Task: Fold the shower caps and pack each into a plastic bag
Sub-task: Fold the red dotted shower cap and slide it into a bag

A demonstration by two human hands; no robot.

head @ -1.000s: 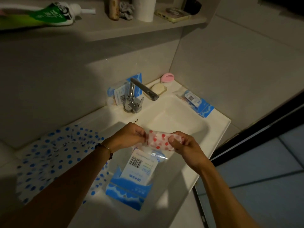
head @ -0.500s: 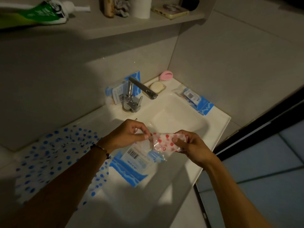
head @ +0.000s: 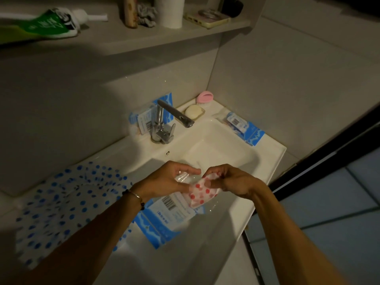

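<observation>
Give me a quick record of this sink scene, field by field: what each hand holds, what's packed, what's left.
left hand: holds open the mouth of the plastic bag
right hand: pushes the folded red-dotted shower cap into that bag
still unfolded: blue-dotted shower cap, spread left of the basin
other bags: one behind the faucet, one on the sink's right rim

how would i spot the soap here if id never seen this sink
Find the white sink and its chrome tap. Just past the spout, on the back ledge, sits a pale oval soap in a small dish. The pink brush behind it is brighter.
</observation>
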